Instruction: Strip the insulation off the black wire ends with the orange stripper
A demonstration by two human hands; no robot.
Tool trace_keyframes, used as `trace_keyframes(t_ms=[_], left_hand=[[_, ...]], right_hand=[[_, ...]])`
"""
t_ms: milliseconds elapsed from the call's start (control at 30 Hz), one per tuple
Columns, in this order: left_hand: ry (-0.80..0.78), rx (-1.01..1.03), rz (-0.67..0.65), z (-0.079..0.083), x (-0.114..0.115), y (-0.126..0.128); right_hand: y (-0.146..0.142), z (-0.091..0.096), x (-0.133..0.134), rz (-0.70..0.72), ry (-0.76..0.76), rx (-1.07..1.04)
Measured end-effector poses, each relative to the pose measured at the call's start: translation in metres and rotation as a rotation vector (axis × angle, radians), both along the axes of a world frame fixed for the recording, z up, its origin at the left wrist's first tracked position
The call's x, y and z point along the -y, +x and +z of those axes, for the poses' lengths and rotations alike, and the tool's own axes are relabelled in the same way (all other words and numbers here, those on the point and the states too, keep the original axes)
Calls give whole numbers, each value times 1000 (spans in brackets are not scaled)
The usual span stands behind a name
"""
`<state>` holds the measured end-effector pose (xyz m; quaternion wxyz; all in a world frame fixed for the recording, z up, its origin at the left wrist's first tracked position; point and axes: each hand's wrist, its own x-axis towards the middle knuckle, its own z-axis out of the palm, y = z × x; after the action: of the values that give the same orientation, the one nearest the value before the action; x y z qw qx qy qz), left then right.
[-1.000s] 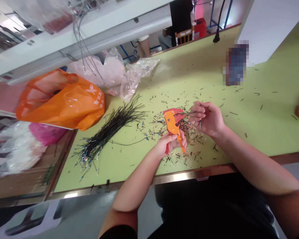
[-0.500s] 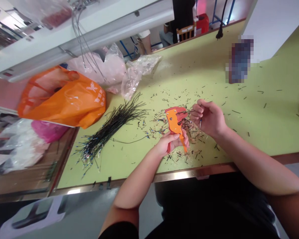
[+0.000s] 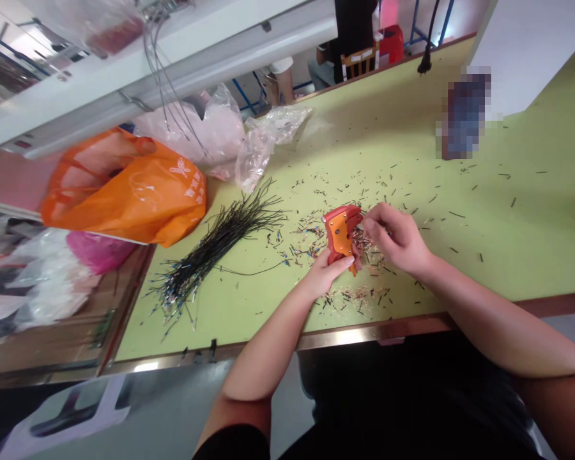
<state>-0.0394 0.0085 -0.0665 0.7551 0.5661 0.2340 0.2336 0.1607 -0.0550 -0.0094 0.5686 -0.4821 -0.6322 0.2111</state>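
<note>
My left hand (image 3: 333, 271) is wrapped around the handles of a red and orange wire stripper (image 3: 340, 233), held above the table with its jaws to the right. Close to those jaws is my right hand (image 3: 395, 236), its fingers pinched together on a thin black wire, most of which the fingers hide. Under the tool lies a scatter of short black offcuts and copper strands (image 3: 364, 294). To the left rests a large bundle of black wires (image 3: 215, 246), many with blue ends, and a single loose wire (image 3: 249, 273) lies beside it.
An orange bag (image 3: 138, 191) and clear plastic bags (image 3: 263, 137) stand at the back left beneath a white shelf (image 3: 220, 57). A black plug (image 3: 424, 62) hangs at the back, near a white panel (image 3: 527, 57). Beyond the table, another person (image 3: 352, 32) is partly visible.
My left hand has squeezed the stripper's handles closer together, and the tool has turned slightly. The fingers of my right hand have closed in nearer the jaws, so less of the wire shows.
</note>
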Motion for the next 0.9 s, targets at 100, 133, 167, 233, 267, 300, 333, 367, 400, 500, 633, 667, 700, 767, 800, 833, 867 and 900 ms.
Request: trace_keyframes(t_ms=[100, 133, 167, 233, 267, 300, 333, 367, 400, 500, 633, 667, 700, 767, 800, 833, 867, 900], left_hand=[[28, -32, 44, -4, 0, -1], [24, -39, 57, -5, 0, -1], [8, -44, 66, -5, 0, -1], [-69, -28, 71, -4, 0, 0], [-124, -8, 56, -3, 0, 0], [-179, 17, 32, -1, -1, 0], [-229, 44, 5, 2, -1, 1], [-266, 73, -22, 5, -1, 1], [-290, 101, -50, 8, -1, 1], [-320, 168, -98, 16, -1, 0], [-327, 180, -156, 18, -1, -2], [-325, 170, -174, 18, 0, -2], [-324, 159, -190, 17, 0, -2], [-330, 147, -209, 16, 0, -2], [-338, 145, -214, 15, 0, -2], [-348, 146, -219, 15, 1, -2], [-357, 149, -219, 15, 1, -2], [-363, 151, -220, 15, 1, -2]], right_hand=[[-3, -4, 0, -24, 15, 311], [-3, -5, -1, -50, -5, 369], [-3, -6, -2, -82, -32, 392], [0, -7, -3, -107, -100, 328], [3, -7, -4, -82, -123, 238], [6, -6, -4, -39, -134, 113], [9, -5, -5, 9, -132, -39], [12, -2, -5, 49, -120, -207], [15, 1, -6, 73, -108, -373], [23, 12, -7, 80, -139, -734], [25, 21, -8, 110, -271, -873], [24, 22, -9, 126, -295, -881], [23, 22, -9, 149, -314, -886], [21, 20, -10, 196, -344, -892], [21, 19, -10, 213, -357, -895], [20, 19, -11, 224, -364, -899], [21, 18, -11, 228, -367, -901], [21, 18, -11, 228, -368, -899]])
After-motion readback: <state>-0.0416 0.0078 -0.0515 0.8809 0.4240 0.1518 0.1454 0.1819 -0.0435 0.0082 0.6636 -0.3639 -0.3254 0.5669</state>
